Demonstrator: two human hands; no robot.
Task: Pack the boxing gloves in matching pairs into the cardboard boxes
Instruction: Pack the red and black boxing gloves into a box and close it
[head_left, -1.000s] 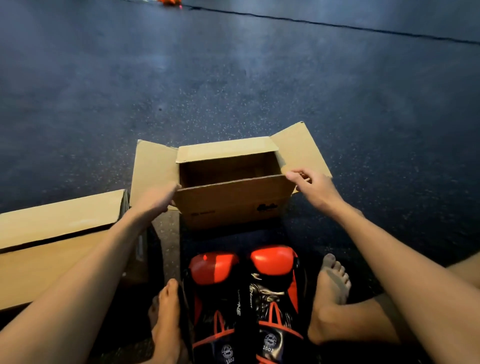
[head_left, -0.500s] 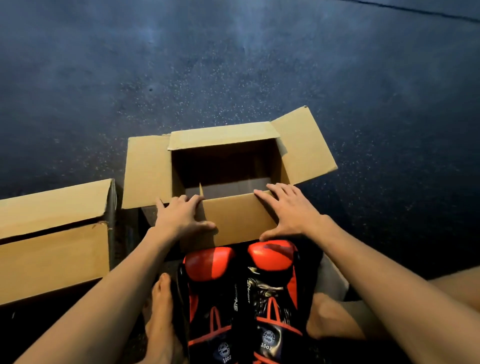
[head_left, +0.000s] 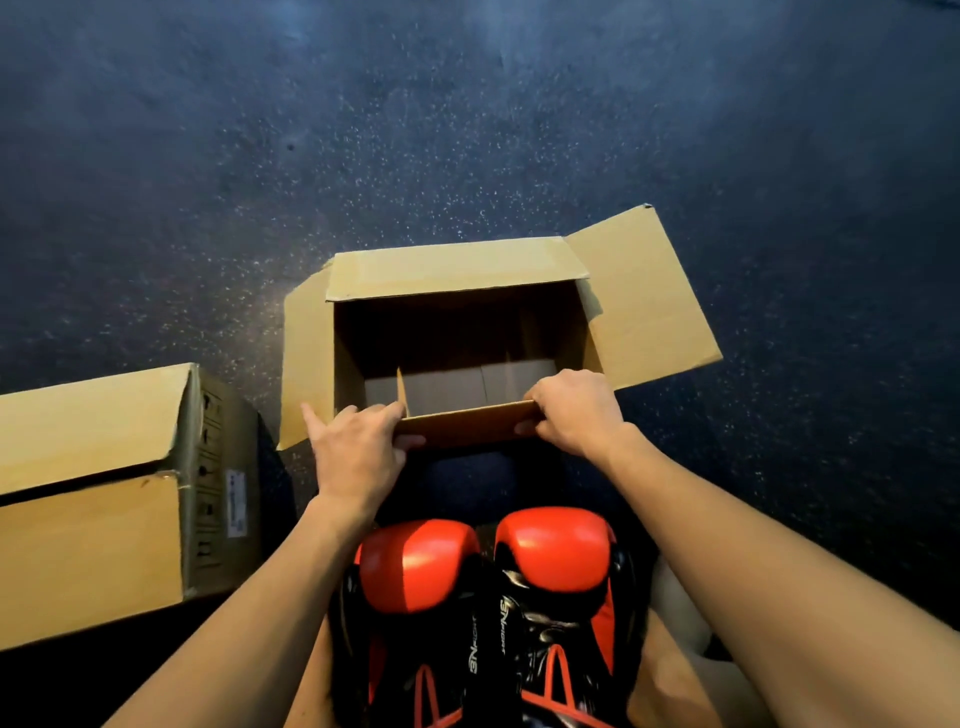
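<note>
Two hands hold the near flap of the open box at centre frame. The left hand curls its fingers over the flap's left end with the thumb on the outer face (little finger sticking out); the right hand pinches the right end in the same way. Half a second earlier both palms lay flat on this flap, and a second earlier they were at the side flaps. The change is from pressing to gripping, with the flap now turned further outward and more of the interior exposed. By this reading the mouth is being cleared, and no glove has yet gone in.

Both gloves, red and black, lie side by side at lower centre between the forearms, near the box but not touching it. They look like a matching pair.

Most of the box interior is in shadow. Only a strip of its bottom shows, with one inner flap edge standing up. Glove cuffs are cut off by the lower frame edge, and their printing is too small to read. A second box at left runs out of frame, its contents hidden. Everything sits on a dark speckled floor.
</note>
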